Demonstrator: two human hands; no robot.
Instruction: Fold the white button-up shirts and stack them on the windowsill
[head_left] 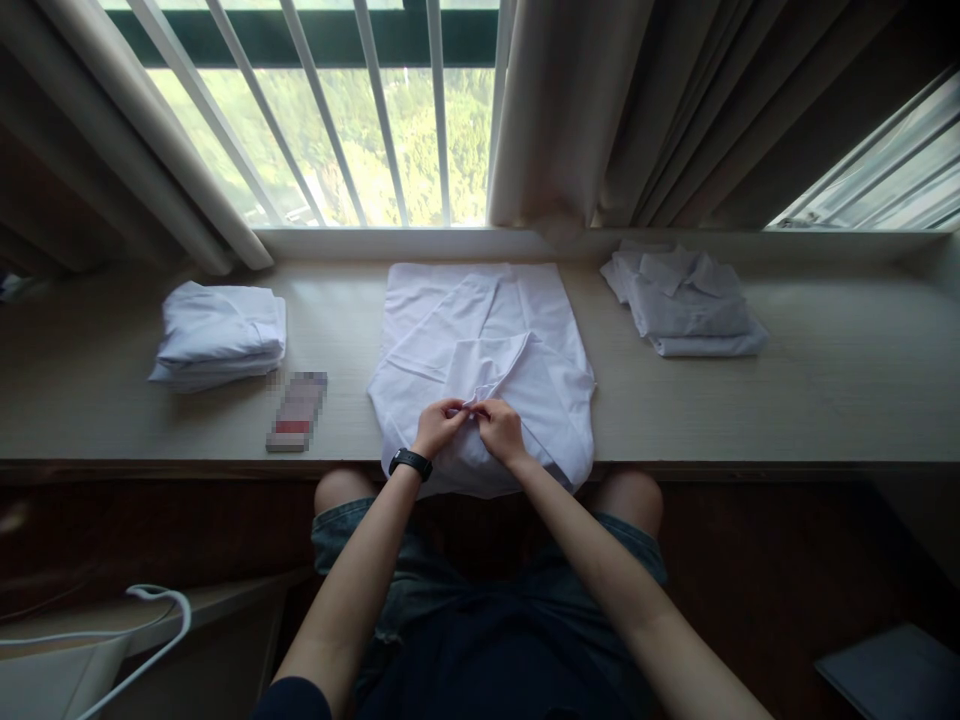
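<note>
A white shirt (487,340) lies spread on the wooden windowsill counter (825,390), its lower part hanging over the front edge toward me. My left hand (439,425), with a black watch on its wrist, and my right hand (501,430) meet at the shirt's middle near the front edge. Both pinch the same small bit of white fabric, fingertips touching. Whether they hold a button or a fold is too small to tell.
A folded stack of white garments (217,335) sits at the left, another folded white stack (686,300) at the back right. A small blurred flat item (296,410) lies left of the shirt. Curtains and a barred window stand behind; a white cord (161,610) is at lower left.
</note>
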